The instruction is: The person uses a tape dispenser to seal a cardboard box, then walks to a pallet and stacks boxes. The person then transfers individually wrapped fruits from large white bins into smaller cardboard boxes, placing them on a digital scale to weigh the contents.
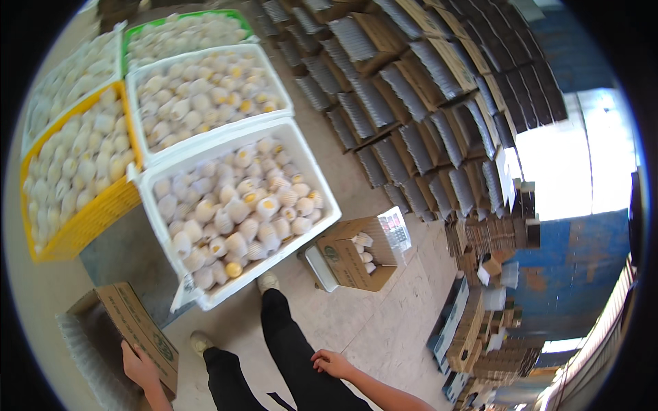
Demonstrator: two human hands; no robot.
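My left hand [139,366] grips the upper edge of an open cardboard carton [141,326] at the lower left. Clear bubble liner [85,354] hangs over the carton's far side, and its inside is dark. In front of my thigh, my right hand [331,362] hangs with its fingers loosely curled and nothing visible in it. Before me stands a white foam bin [247,287] heaped with round yellow fruit [267,206] in white foam net sleeves. To its right, a second open carton [349,259] with a few sleeved fruits [364,251] rests on a white platform scale [320,268].
More sleeved fruit fills a yellow plastic crate [97,221], another white bin [216,149] and a green crate [180,19]. Stacked lined cartons [411,113] rise at the upper right. Flattened cardboard [506,359] and a blue wall [570,262] lie farther right.
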